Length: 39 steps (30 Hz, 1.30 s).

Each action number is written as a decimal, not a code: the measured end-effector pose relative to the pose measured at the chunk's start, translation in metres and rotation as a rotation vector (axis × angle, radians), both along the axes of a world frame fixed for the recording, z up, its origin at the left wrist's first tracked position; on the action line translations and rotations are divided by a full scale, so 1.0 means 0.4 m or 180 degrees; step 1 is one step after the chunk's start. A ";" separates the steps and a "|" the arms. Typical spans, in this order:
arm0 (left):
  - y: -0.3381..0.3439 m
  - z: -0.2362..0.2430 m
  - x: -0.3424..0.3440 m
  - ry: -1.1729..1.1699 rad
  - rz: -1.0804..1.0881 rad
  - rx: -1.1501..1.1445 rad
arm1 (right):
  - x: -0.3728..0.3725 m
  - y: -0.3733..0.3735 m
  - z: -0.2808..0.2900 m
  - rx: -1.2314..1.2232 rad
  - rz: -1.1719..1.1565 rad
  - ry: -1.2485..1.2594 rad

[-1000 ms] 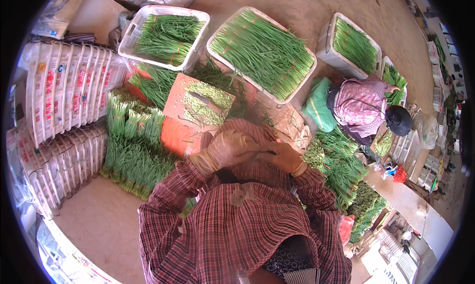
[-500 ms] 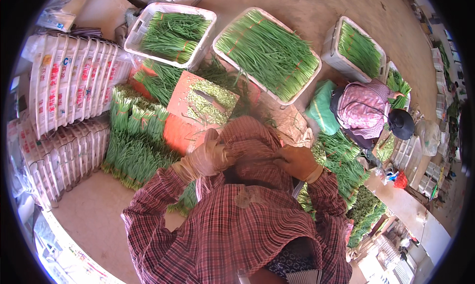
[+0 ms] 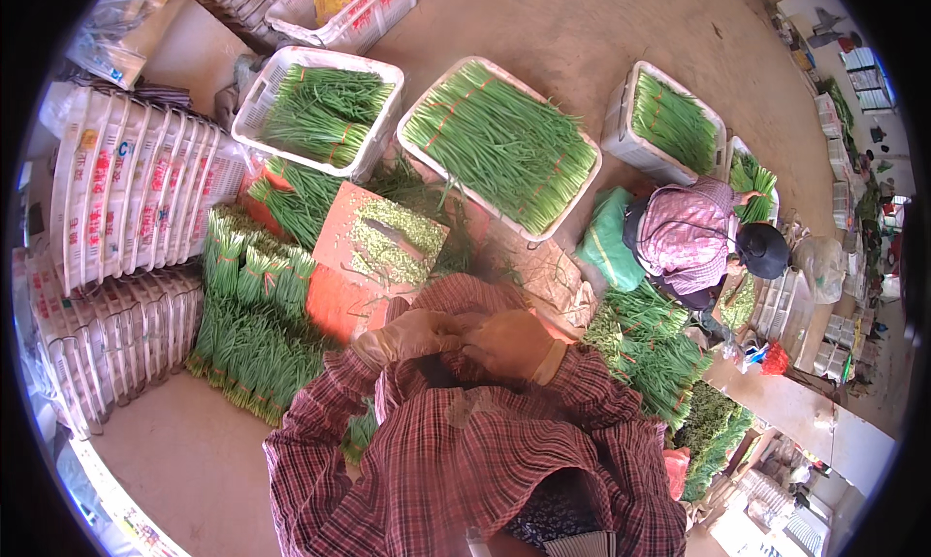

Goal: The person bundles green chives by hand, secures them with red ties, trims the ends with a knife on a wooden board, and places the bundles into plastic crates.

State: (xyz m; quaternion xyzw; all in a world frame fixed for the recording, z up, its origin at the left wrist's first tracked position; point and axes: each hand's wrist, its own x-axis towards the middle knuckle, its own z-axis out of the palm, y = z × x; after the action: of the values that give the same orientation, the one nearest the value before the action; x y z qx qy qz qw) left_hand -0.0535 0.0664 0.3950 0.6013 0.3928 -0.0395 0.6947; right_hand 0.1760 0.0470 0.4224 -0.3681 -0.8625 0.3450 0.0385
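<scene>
My left hand point(image 3: 411, 335), in a pale glove, is closed over my lap with its fingertips against my right hand. My right hand point(image 3: 516, 345), in a tan glove, is closed too, and its fingers meet the left ones. What they hold, if anything, is hidden between them and the plaid cloth point(image 3: 464, 293) just beyond. Ahead of them lies a cutting board point(image 3: 335, 229) strewn with pale green chopped stem ends. A knife point(image 3: 396, 237) rests on those trimmings. The board sits on an orange base point(image 3: 339, 300).
Bundles of long green chive-like stalks point(image 3: 262, 353) stand at my left. White crates point(image 3: 383, 135) filled with banded stalks point(image 3: 504, 145) are ahead, with stacked white crates point(image 3: 136, 189) at far left. A person in a pink shirt point(image 3: 687, 232) works at right beside a green sack point(image 3: 609, 239).
My hands, apart half a second ago, have come together over my lap, the right one moving left. The view has shifted, so crates and bundles appear lower and slightly left.
</scene>
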 end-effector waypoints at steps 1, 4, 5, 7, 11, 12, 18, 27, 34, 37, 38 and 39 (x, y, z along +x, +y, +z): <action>-0.009 -0.015 -0.005 -0.0064 0.0234 -0.0188 | -0.011 -0.003 -0.004 0.0005 0.0106 0.0069; -0.014 -0.041 0.000 -0.0042 0.0541 -0.0225 | -0.030 0.009 0.023 0.0196 0.0156 -0.0093; -0.013 -0.045 0.001 0.0006 0.0653 -0.0235 | -0.042 0.004 0.023 0.0306 0.0025 0.0002; -0.007 -0.043 0.010 0.0094 0.0851 -0.0272 | -0.060 -0.017 0.017 0.0507 -0.0262 0.0188; -0.010 -0.021 0.027 -0.0202 0.1523 -0.0109 | -0.061 -0.019 -0.003 -0.0140 0.0400 -0.0026; -0.016 -0.016 0.030 -0.0136 0.1559 0.0021 | -0.062 -0.024 -0.012 -0.0276 0.0403 -0.0068; -0.011 0.018 0.078 -0.0708 0.1644 0.1109 | -0.050 -0.058 -0.088 -0.0360 -0.0792 0.0298; -0.020 -0.014 0.077 -0.0024 0.1062 0.2085 | -0.094 -0.084 -0.438 -0.0188 -0.1061 -0.0352; -0.060 -0.095 0.024 -0.0370 0.2371 0.0132 | -0.102 -0.110 -0.507 -0.0493 -0.0939 0.0240; -0.080 -0.194 -0.031 -0.0324 0.2423 0.0275 | -0.118 -0.053 -0.299 0.0200 -0.0025 -0.0608; -0.073 -0.202 -0.041 -0.0166 0.2269 0.0328 | -0.112 -0.039 -0.239 0.0192 -0.0070 -0.0514; -0.079 -0.241 -0.062 -0.0194 0.2135 0.0109 | -0.111 -0.025 -0.180 0.0192 -0.0070 -0.0399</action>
State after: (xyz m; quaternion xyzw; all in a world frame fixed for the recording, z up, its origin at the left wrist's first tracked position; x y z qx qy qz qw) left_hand -0.0785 0.0348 0.2987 0.4510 0.5485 0.2158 0.6702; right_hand 0.1316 0.0370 0.3505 -0.3972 -0.8691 0.2946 -0.0008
